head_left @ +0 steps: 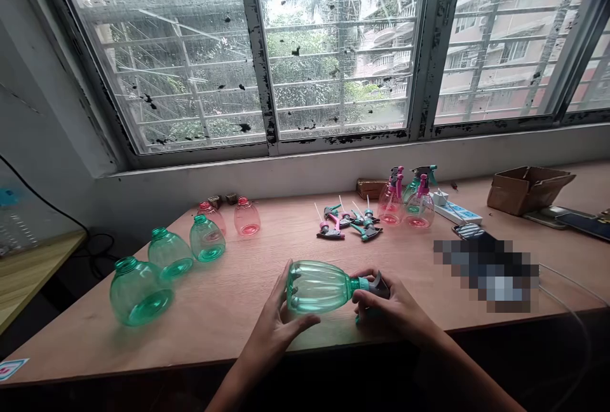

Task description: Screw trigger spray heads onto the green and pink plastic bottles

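Left hand point(279, 323): nearest the lens, fingers curled round the base of a green bottle point(319, 286), thumb on its lower side. Right hand point(391, 310): closed over a grey-and-teal trigger head point(379, 285) at the bottle's neck. The bottle is translucent ribbed plastic, bulb-shaped, and lies on its side close to the front edge of the table, base to the left.

Window point(333, 49): wide, metal-framed, paint flaking black, panes streaked, running the length of the back wall.

Table point(267, 247): long, pale brown wood-grain top, smooth, its far edge against the sill wall. A broad bare band runs through the middle, between the hands and the goods behind.

Cardboard box point(527, 189): low, flaps open, far right.

Three green bottles point(169, 253): uncapped, upright, in a diagonal row at the left, each just beside the next.

Two pink bottles point(246, 216): same bulb shape, upright, behind the green row.

Finished sprayers point(407, 202): a cluster of pink and green bottles with trigger heads fitted, right of centre at the back.

Loose trigger heads point(350, 221): pink and teal, white dip tubes pointing up, heaped just left of the sprayers.

Power strip point(457, 212): white, flat, just right of the sprayers.
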`<state>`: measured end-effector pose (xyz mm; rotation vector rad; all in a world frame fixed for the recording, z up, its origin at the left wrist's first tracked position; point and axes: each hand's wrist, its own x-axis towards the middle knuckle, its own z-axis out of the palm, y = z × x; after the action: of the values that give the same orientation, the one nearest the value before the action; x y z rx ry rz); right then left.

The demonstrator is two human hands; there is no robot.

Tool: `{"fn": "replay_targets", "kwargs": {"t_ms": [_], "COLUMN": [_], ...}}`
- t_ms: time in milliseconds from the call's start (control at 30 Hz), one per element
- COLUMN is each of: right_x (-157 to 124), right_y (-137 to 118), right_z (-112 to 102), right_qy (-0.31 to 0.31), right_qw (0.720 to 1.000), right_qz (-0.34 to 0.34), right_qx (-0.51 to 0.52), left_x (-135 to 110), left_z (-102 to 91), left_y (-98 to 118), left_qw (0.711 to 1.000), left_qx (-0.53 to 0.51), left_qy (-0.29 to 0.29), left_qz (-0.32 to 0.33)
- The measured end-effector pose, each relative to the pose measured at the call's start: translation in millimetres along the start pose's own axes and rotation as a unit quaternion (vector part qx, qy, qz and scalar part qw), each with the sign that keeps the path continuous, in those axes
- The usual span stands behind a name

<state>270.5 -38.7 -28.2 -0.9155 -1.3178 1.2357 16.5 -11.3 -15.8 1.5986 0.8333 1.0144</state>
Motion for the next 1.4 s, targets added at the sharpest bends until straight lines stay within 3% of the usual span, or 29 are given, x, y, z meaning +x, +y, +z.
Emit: {"fn": "replay_targets", "kwargs": {"t_ms": [200,767,1000,1200,1400], "right_x": [-0.8,0.0,2.0,-0.5,-1.2], "right_y": [-0.6,1.8,1.8,2.5,1.3], "right_z": [0.1,0.1,-0.4,-0.7,-1.7], "right_qy": [0.0,0.008,0.026,0.003,-0.003], "right_qw": [1.0,1.0,0.997,1.0,0.999], "right_qz": [0.003,-0.004,0.002,0.007,0.011], "right_qx": [0.011,0.012,0.073,0.009,0.042], "left_x": [-1.3,2.4,-2.7,-1.8,1.0], "left_z": [0.6,-1.9,0.4,-2.1,-2.5], "left_y": [-0.3,-1.9,-0.7,-1.4,-6.4], "left_qw": [0.999,0.999,0.998,0.997,0.997], "left_qx": [0.017,0.032,0.056,0.079,0.067], "left_qy": [-0.008,-0.003,-0.027,-0.013,-0.012], "left_qz": [0.029,0.018,0.023,0.017,0.026]}}
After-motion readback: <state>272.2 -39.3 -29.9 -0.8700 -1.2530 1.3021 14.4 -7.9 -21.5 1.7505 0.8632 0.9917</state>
